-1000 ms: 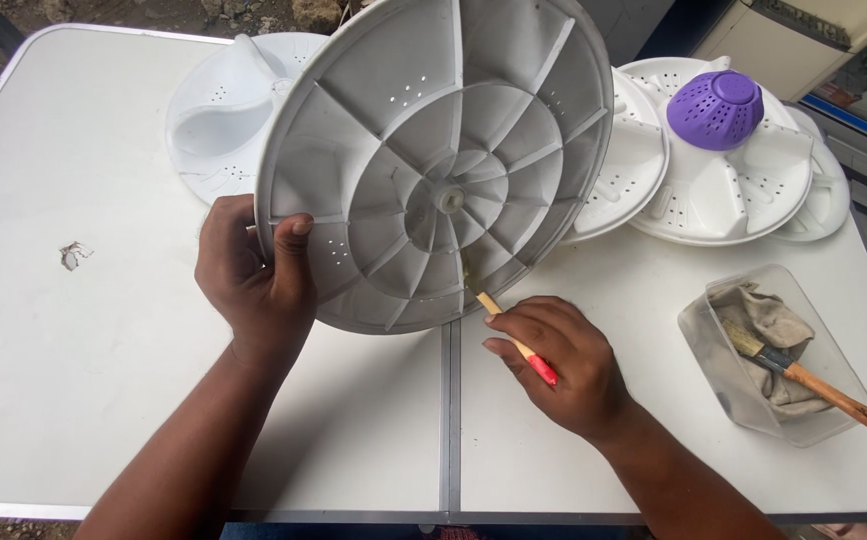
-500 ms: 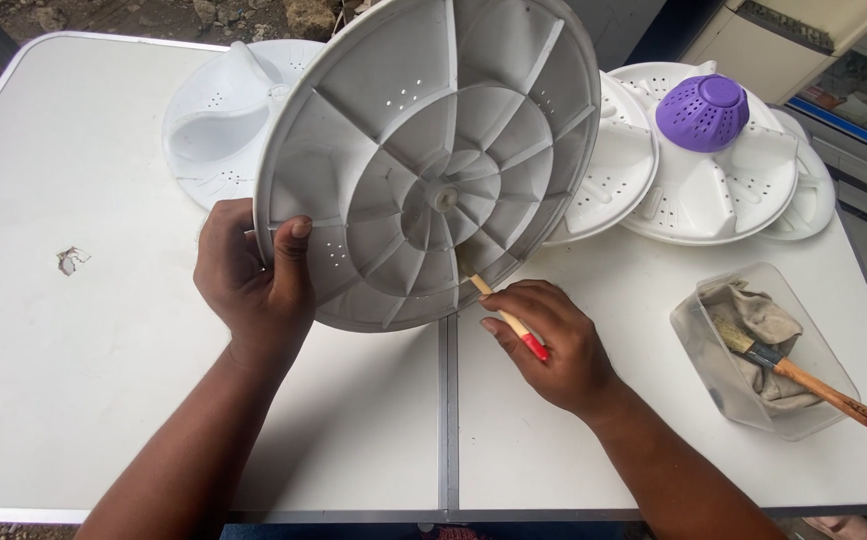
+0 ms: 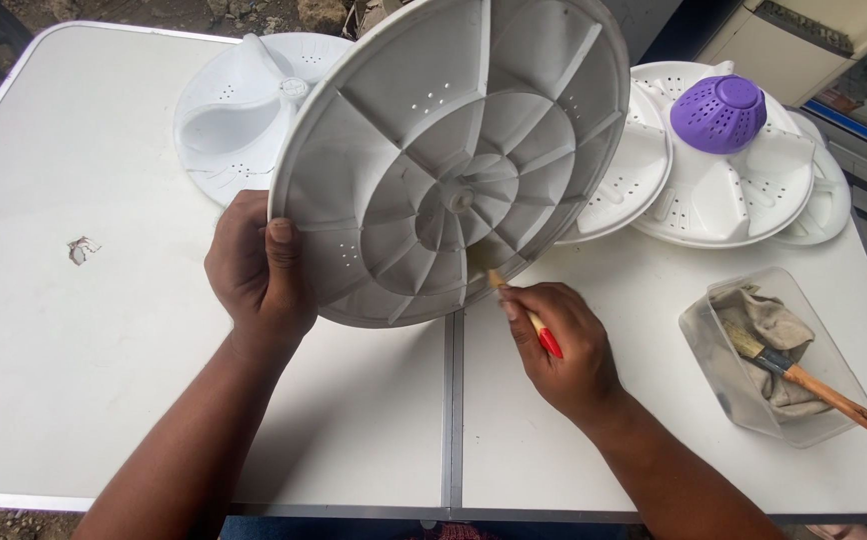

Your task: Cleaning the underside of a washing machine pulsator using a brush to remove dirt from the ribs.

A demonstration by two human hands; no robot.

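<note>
Here the white table [image 3: 104,380] carries the spare discs, while my left hand [image 3: 259,275] clamps the big ribbed disc [image 3: 454,160] by its rim, tilted up so its underside faces me. My right hand [image 3: 564,345] pinches a small brush [image 3: 526,315], bristles pressed into a lower rib pocket.

No packages, labels, signs or screens clearly visible.
</note>
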